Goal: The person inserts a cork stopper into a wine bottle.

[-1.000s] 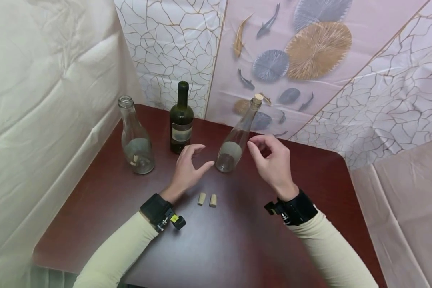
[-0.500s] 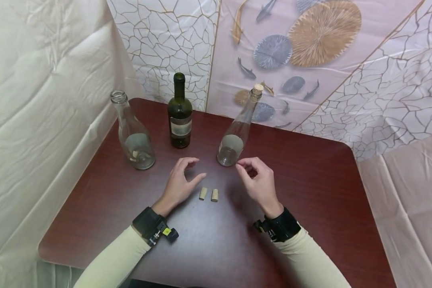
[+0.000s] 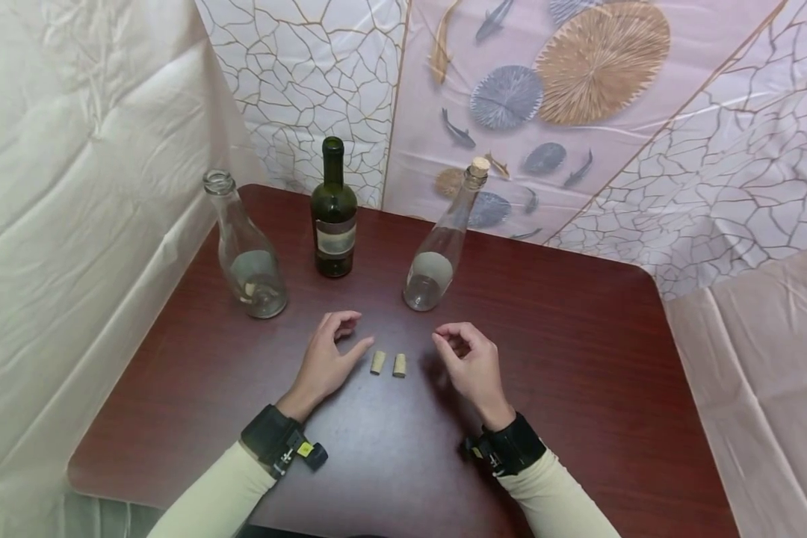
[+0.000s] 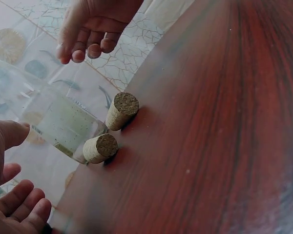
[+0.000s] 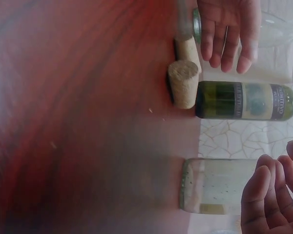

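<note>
Two small tapered corks stand side by side mid-table: a left cork [image 3: 377, 362] and a right cork [image 3: 400, 365]. Just left of them hovers my left hand [image 3: 326, 359], thumb and fingers spread apart and holding nothing. My right hand [image 3: 472, 368] is on the other side of the corks, its fingers loosely bent with the thumb near the index finger. Nothing shows between them in the right wrist view, where the right hand [image 5: 273, 200] is partly cut off. Behind the corks stands a clear glass bottle [image 3: 433, 258] with a cork stopper [image 3: 480, 166] in its mouth.
A dark green wine bottle [image 3: 334, 217] with a label stands at the back. Further left is an uncorked clear bottle [image 3: 249, 254] with a cork-like piece [image 3: 249, 290] inside. Patterned cloth [image 3: 309, 82] hangs behind the dark red table [image 3: 578, 351].
Both hands have drawn back from beside the corked bottle toward the table's front, now flanking the two corks. The view has tilted slightly downward. Bottles and corks stay where they stood.
</note>
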The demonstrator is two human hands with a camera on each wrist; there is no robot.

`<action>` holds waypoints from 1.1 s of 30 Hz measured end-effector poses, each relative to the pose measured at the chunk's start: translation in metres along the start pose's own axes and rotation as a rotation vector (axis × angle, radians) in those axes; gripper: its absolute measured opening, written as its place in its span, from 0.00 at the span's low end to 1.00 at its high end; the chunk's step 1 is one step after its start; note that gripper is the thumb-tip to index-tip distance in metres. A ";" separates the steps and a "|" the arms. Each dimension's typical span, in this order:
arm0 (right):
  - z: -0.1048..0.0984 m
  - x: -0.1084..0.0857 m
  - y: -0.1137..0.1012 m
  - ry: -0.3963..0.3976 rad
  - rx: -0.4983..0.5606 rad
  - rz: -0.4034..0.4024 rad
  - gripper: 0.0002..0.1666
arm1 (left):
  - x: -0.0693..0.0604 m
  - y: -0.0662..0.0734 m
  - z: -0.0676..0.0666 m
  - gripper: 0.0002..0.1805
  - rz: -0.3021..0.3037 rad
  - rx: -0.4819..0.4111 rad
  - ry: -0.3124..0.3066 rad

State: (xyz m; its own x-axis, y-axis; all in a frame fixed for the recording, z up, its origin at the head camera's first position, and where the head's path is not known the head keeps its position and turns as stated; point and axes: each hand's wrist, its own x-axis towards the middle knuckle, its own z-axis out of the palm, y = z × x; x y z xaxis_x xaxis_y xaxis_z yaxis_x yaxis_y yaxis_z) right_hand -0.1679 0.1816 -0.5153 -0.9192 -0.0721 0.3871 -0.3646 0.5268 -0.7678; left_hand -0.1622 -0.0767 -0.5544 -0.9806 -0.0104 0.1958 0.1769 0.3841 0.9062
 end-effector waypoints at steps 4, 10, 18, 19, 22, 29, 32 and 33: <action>0.005 -0.005 0.002 0.001 0.025 0.021 0.04 | -0.002 -0.001 0.000 0.27 -0.009 -0.003 -0.002; 0.006 -0.004 0.000 -0.065 0.010 0.018 0.06 | -0.002 -0.001 -0.001 0.27 -0.012 -0.008 0.001; 0.011 0.002 -0.007 -0.299 -0.122 -0.100 0.12 | -0.001 0.001 0.000 0.25 -0.024 -0.005 -0.002; 0.012 0.002 -0.008 -0.331 -0.143 -0.118 0.11 | -0.001 0.000 0.000 0.25 -0.022 -0.007 -0.002; 0.015 0.004 -0.010 -0.427 -0.213 -0.167 0.11 | -0.001 0.001 -0.001 0.23 -0.020 -0.016 -0.001; 0.023 0.007 -0.012 -0.565 -0.289 -0.244 0.11 | -0.002 0.001 -0.004 0.20 -0.013 -0.026 0.005; 0.027 0.006 -0.009 -0.580 -0.318 -0.269 0.10 | -0.003 0.001 -0.004 0.19 -0.020 -0.027 0.002; 0.028 0.006 -0.009 -0.583 -0.324 -0.271 0.09 | -0.004 0.001 -0.004 0.19 -0.022 -0.026 0.002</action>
State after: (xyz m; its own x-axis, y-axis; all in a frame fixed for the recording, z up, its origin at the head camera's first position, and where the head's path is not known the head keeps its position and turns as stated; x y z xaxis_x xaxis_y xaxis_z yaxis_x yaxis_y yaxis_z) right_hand -0.1741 0.1530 -0.5203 -0.7654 -0.6287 0.1374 -0.6119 0.6449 -0.4579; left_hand -0.1582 -0.0804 -0.5528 -0.9841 -0.0201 0.1767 0.1577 0.3600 0.9195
